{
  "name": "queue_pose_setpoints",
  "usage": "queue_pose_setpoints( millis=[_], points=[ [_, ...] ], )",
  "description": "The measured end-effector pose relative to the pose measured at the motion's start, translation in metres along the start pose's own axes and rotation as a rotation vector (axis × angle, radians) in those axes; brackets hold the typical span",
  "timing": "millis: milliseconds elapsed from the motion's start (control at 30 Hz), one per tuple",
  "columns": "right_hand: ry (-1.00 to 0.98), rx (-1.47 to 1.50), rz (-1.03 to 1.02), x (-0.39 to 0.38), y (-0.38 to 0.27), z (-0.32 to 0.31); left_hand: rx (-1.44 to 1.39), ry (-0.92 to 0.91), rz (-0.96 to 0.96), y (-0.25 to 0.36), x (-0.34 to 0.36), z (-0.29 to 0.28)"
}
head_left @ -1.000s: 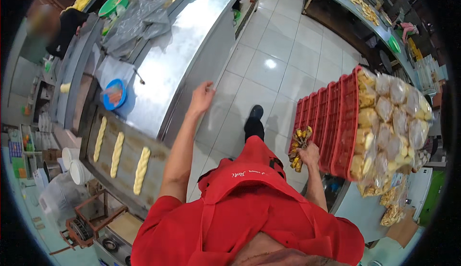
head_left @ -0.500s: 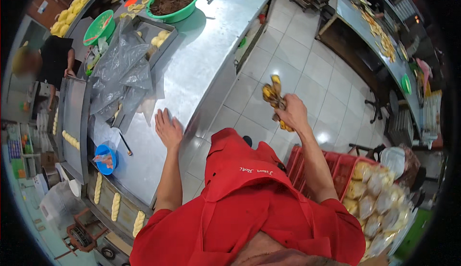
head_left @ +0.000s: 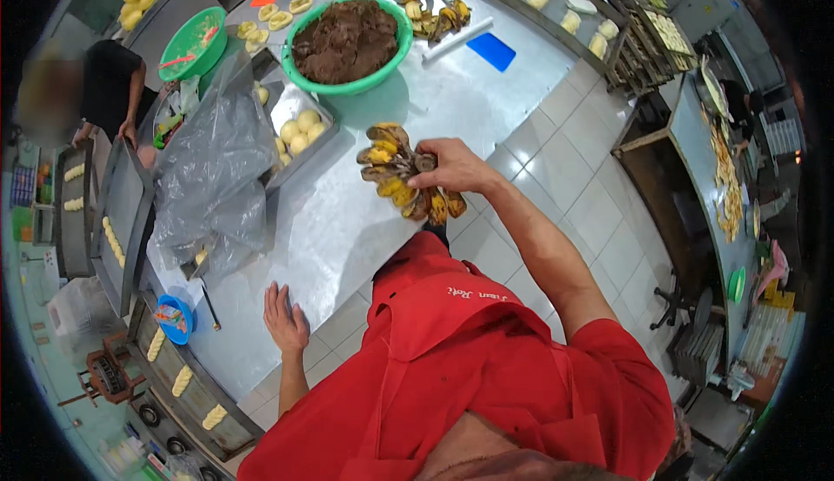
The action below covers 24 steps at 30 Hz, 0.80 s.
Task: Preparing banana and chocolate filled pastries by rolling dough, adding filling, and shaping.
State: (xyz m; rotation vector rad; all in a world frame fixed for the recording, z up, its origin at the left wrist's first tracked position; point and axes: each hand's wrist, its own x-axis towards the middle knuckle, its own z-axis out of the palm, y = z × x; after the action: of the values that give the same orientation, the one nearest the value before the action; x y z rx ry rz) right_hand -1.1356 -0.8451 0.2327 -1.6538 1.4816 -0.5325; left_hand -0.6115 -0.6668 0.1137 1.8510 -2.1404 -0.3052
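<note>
Left hand (head_left: 287, 320): at the near edge of the tabletop (head_left: 317, 225), fingers extended and slightly apart, holding nothing.
Banana bunch (head_left: 395, 187): short, plump fruit fanned around a dark crown; yellow peel, heavily blotched brown to black.
Bunch position: over the tabletop's near side, below the green basin (head_left: 352, 87) in view; contact with the metal cannot be told.
Right hand (head_left: 453, 166): pinching the crown between thumb and fingers.
Work surface: broad, silver-grey, reflective, running diagonally across the view.
Floor (head_left: 556, 181): pale, glossy square tiles with thin joints, right of the tabletop.
Far right: a long side counter (head_left: 691, 155) strewn with yellow-brown pieces.
Dough braids (head_left: 182, 381): pale, plaited, spaced apart on a dark metal tray.
Blue bowl (head_left: 180, 334): small, round, beside the tray.
Plastic sheet (head_left: 208, 190): clear, crumpled, glossy.
Dough balls (head_left: 308, 120): smooth, pale yellow, rounded.
Brown filling (head_left: 343, 39): coarse, lumpy, heaped inside the basin.
Scraper (head_left: 493, 51): flat, blue, rectangular.
</note>
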Motion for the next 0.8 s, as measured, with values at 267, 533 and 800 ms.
queue_pose_setpoints(
  millis=[267, 533, 800],
  points=[
    [-0.09, 0.441, 0.272, 0.082, 0.143, -0.1, 0.118, 0.342, -0.3, 0.048, 0.046, 0.051],
    [-0.177, 0.398, 0.209, 0.131, 0.173, -0.215, -0.063, 0.416, -0.333, 0.238, 0.146, 0.142],
    [-0.069, -0.295, -0.205, 0.199, 0.14, -0.386, -0.248, 0.46, -0.474, 0.41, 0.202, 0.198]
  ],
)
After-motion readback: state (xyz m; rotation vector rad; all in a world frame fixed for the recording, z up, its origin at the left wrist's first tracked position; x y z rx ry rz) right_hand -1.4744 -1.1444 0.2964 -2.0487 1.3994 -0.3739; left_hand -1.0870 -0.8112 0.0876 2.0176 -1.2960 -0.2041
